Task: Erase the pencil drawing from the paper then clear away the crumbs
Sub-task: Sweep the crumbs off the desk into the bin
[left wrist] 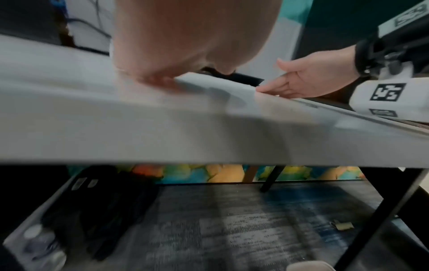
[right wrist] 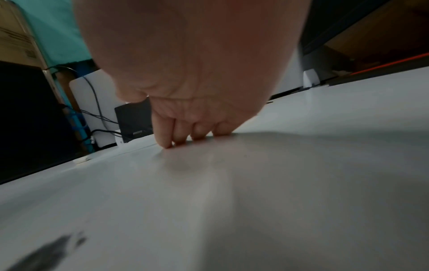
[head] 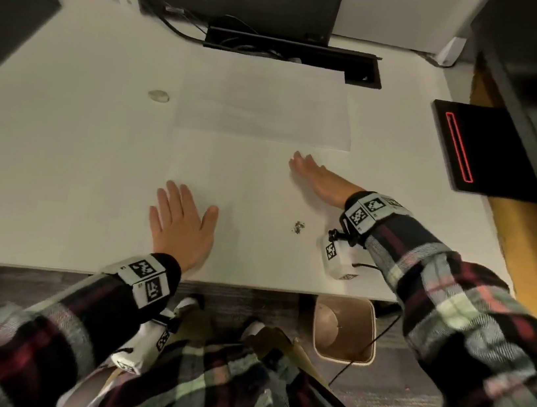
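Pressing flat on the paper (head: 243,200) near the counter's (head: 62,140) front edge, the left hand (head: 181,222) lies spread, gripping nothing; the right hand (head: 316,175) rests edge-down with straight fingers, also holding nothing; the crumbs (head: 298,227) sit in a small dark pile between them, toward the front edge; a hasty sweep could scatter them past the bin (head: 344,331) onto the floor, or smear graphite across the sheet.
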`<state>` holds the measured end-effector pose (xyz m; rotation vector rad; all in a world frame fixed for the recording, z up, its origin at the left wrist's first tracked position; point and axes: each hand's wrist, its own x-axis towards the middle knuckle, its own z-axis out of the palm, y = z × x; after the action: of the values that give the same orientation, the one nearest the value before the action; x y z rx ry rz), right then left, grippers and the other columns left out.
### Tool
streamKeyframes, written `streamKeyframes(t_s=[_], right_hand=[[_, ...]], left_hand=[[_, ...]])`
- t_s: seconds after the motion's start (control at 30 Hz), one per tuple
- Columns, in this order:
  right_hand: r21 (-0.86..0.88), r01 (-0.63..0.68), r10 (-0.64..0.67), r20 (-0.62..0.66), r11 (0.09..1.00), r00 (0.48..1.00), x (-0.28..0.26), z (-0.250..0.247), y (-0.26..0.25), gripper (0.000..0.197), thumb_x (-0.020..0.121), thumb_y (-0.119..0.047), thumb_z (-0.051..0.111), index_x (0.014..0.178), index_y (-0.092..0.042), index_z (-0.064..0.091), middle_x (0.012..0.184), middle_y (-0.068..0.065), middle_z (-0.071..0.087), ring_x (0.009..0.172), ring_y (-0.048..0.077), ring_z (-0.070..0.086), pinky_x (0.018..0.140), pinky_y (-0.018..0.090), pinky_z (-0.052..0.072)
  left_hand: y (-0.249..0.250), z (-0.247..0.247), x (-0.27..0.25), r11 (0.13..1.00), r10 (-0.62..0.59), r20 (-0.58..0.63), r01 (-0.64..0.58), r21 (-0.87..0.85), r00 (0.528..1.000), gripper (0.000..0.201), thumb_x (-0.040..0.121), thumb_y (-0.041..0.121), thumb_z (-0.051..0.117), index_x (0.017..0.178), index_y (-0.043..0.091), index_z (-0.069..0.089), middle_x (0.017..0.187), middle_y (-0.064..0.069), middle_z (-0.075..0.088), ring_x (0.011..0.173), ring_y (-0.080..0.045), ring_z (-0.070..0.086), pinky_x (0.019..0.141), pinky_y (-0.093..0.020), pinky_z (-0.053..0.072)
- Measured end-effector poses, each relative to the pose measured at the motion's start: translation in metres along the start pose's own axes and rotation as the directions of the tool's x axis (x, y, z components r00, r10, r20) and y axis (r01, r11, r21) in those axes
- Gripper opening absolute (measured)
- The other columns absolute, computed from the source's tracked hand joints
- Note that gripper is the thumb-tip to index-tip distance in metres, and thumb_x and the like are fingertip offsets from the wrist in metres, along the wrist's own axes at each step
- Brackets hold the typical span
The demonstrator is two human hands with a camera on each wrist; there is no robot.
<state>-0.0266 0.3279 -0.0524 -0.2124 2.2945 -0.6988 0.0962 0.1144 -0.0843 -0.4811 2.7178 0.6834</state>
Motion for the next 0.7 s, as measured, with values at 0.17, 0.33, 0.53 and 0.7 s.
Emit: streamKeyframes(t_s=[0.17, 0.33, 0.53, 0.7], right_hand=[[-0.062, 0.093, -0.083, 0.147, 0.994, 0.986, -0.038, 0.026, 0.016, 0.057, 0.096, -0.051, 0.007, 0.148, -0.029, 0.014, 0.153, -0.014, 0.008, 0.141, 0.008, 0.002, 0.115, 0.029, -0.004], [0.314, 0.066, -0.07, 0.002, 0.947, 0.998, -0.084, 0.03, 0.038, 0.063, 0.094, -0.054, 0.003, 0.129, -0.034, 0.052, 0.142, -0.013, 0.043, 0.133, 0.001, 0.028, 0.112, 0.026, 0.006], [0.467, 0.011, 0.115, -0.239, 0.884, 0.964, -0.102, 0.019, 0.062, 0.066, 0.09, -0.064, 0.005, 0.14, -0.035, 0.038, 0.152, -0.008, 0.027, 0.141, 0.01, 0.02, 0.118, 0.036, 0.009], [0.441, -0.15, 0.274, -0.233, 0.885, 0.933, -0.104, 0.038, 0.052, 0.065, 0.095, -0.054, 0.004, 0.15, -0.019, -0.001, 0.158, 0.0, -0.006, 0.145, 0.018, -0.004, 0.118, 0.038, -0.001]], left_hand=[[0.025, 0.018, -0.008, 0.994, 0.058, 0.092, -0.066, 0.083, 0.994, 0.074, 0.097, 0.051, 0.012, 0.144, 0.001, -0.017, 0.153, -0.014, -0.023, 0.142, -0.025, -0.02, 0.113, -0.036, -0.015], [0.071, 0.039, -0.014, 0.952, 0.257, 0.2, -0.283, 0.114, 0.946, 0.073, 0.098, 0.05, 0.01, 0.145, 0.001, -0.017, 0.153, -0.014, -0.022, 0.142, -0.024, -0.02, 0.112, -0.033, -0.015], [0.099, 0.047, -0.021, 0.869, 0.491, 0.381, -0.406, -0.283, 0.784, 0.06, 0.101, 0.041, 0.015, 0.148, 0.01, -0.007, 0.156, -0.003, -0.014, 0.143, -0.011, -0.014, 0.109, -0.02, -0.012], [0.081, 0.022, -0.018, 0.723, 0.513, 0.208, -0.289, -0.628, 0.833, 0.051, 0.101, 0.037, 0.024, 0.149, 0.023, 0.015, 0.156, 0.009, 0.01, 0.143, -0.004, 0.005, 0.111, -0.017, 0.002]])
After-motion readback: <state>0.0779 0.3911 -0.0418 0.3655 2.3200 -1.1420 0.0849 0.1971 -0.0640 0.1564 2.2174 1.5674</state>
